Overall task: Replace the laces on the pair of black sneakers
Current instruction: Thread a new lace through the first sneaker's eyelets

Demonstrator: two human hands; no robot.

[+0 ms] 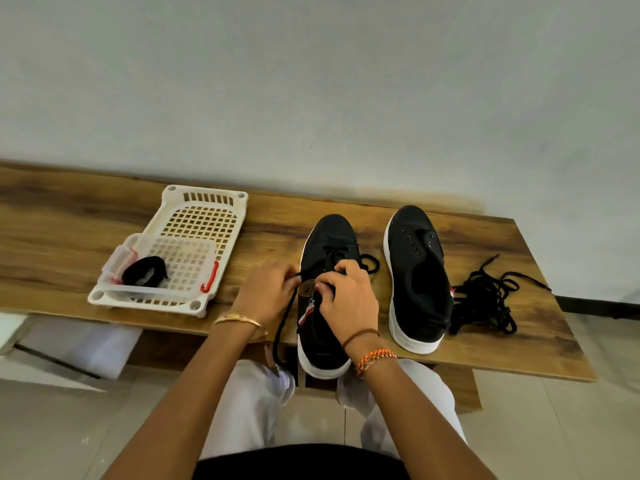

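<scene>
- Black lace (284,320) runs from the left sneaker (323,299) toward the person, pinched by the left hand (266,289) beside the eyelets.
- Right hand (346,296) pinches at the tongue, nearer the open eyelets.
- Right sneaker (417,278) stands unlaced alongside.
</scene>
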